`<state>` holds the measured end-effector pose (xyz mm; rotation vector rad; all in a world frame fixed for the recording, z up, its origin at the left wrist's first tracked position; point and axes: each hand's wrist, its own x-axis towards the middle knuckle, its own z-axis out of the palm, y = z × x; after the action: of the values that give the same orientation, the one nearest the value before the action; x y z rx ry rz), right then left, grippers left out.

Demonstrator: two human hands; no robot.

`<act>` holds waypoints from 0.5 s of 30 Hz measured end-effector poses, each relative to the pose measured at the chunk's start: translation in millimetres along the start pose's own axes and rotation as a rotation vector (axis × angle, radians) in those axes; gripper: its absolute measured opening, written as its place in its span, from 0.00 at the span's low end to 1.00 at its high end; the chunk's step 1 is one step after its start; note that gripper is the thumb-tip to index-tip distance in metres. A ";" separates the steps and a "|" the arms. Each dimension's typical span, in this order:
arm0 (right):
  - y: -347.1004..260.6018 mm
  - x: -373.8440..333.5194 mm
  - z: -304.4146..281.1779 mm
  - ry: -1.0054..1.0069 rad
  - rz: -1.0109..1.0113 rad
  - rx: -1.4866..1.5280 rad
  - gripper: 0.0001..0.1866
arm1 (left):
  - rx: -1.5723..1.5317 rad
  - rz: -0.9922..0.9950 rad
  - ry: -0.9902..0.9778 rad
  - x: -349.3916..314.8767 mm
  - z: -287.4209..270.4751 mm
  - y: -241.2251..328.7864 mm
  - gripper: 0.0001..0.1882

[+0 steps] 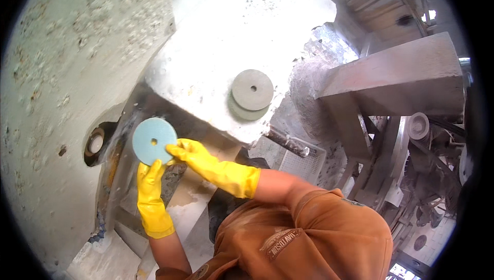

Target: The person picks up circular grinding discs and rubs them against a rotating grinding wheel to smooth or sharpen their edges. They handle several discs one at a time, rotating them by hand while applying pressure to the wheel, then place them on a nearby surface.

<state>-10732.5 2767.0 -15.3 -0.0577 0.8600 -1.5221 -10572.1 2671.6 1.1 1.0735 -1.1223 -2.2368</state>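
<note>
A flat, light blue-green abrasive disc [144, 138] with a small hole in its middle is held up at the left of centre, its face turned upward. My left hand [151, 177], in a yellow rubber glove, pinches the disc's lower edge. My right hand [190, 154], gloved the same way, grips the disc's right edge between thumb and fingers. Part of the right hand's fingers is hidden behind the rim. To the right, a grey disc [252, 88] with a centre hole lies on top of a greenish disc [249, 112], slightly offset, on a white slab-like surface [216, 38].
A large pitted, pale machine body [77, 69] rises on the left, with a round fitting [94, 143] in a recess. A metal rod [288, 142] juts out below the slab near a white perforated crate [304, 161]. Heavy grey beams [396, 77] stand at right.
</note>
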 end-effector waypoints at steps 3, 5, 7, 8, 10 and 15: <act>-76.6 -50.0 -26.7 0.100 0.030 -0.309 0.20 | 0.055 -0.028 -0.134 -4.8 29.3 3.4 0.33; -106.4 -74.0 -73.5 0.247 -0.016 -0.410 0.19 | 0.160 0.059 -0.363 4.0 65.4 9.3 0.32; -151.0 -103.1 -95.9 0.400 -0.077 -0.422 0.18 | 0.277 0.117 -0.196 16.8 110.6 12.0 0.31; -168.4 -113.1 -105.6 0.468 -0.115 -0.356 0.18 | 0.395 0.218 -0.156 23.6 130.2 10.8 0.31; -175.9 -115.9 -157.6 0.563 -0.291 -0.216 0.19 | 0.490 0.345 -0.098 48.4 149.9 -9.7 0.36; -224.0 -107.2 -217.2 0.772 -0.348 -0.146 0.18 | 1.090 0.610 -0.191 91.6 234.9 -10.9 0.51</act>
<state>-11013.6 2939.2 -2.1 0.3084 1.6392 -1.8278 -10813.7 2733.5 39.4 0.6562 -2.4605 -1.1918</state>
